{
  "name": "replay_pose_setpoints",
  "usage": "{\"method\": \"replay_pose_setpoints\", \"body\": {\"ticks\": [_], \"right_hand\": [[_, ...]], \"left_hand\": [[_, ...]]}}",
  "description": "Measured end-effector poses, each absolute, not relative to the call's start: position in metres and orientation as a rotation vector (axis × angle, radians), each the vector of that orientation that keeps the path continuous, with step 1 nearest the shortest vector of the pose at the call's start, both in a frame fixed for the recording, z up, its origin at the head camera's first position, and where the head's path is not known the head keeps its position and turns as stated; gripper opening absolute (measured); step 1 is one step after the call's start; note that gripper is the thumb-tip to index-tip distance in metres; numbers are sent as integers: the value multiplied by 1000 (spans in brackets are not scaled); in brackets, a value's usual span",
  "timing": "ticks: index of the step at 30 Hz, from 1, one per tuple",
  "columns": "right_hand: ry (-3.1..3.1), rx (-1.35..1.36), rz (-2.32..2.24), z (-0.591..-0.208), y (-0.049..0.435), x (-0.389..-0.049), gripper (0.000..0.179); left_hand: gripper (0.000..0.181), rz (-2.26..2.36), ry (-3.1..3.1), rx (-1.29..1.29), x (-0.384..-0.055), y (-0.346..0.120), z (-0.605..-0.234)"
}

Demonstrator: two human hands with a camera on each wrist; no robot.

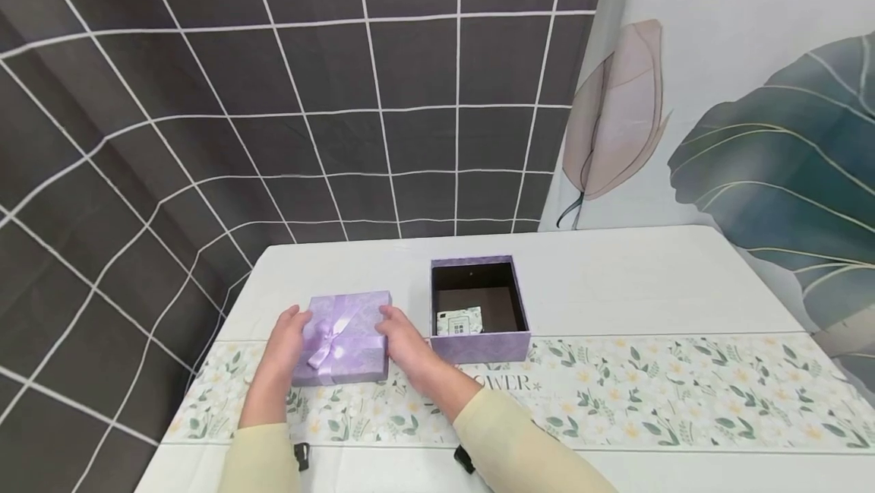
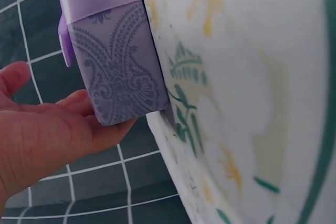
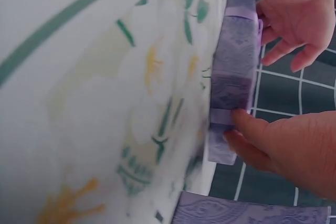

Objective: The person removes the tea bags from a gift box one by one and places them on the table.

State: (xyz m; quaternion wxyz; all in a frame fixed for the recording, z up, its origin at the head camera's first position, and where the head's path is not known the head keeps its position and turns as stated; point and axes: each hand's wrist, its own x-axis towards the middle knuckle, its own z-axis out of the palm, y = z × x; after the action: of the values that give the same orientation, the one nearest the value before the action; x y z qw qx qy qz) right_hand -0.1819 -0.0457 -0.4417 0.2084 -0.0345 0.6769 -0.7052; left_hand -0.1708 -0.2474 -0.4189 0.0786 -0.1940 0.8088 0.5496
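Note:
A purple patterned gift box lid (image 1: 352, 341) with a satin ribbon and bow (image 1: 331, 339) lies on the tablecloth, left of centre in the head view. My left hand (image 1: 285, 341) is at its left side. In the left wrist view that hand's fingers extend straight along the lid's corner, thumb held apart. At the opposite side, my right hand (image 1: 406, 341) touches the lid's edge with extended fingers; in the right wrist view the fingertips (image 3: 239, 118) overlap the ribbon band. To the right stands the matching open gift box (image 1: 478, 349), dark inside.
A floral printed card (image 1: 459, 321) is inside the box near its front wall. The white tablecloth (image 1: 615, 280) has a flower-printed band. A dark grid-patterned curtain (image 1: 410, 136) hangs behind, and a leaf-printed cloth (image 1: 766, 151) at the right.

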Motion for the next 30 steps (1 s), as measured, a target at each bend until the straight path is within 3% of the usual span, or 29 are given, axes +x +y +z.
{"method": "replay_pose_setpoints", "body": {"ticks": [14,30], "right_hand": [[1809,-349,-2038,-402,-14,-166,51],[1731,-220,-2256,-383,58,-189,50]], "left_hand": [[72,1718,2531,-506,-170,-217,-391],[63,2167,2228,-117,-174,-168,-373]]}}
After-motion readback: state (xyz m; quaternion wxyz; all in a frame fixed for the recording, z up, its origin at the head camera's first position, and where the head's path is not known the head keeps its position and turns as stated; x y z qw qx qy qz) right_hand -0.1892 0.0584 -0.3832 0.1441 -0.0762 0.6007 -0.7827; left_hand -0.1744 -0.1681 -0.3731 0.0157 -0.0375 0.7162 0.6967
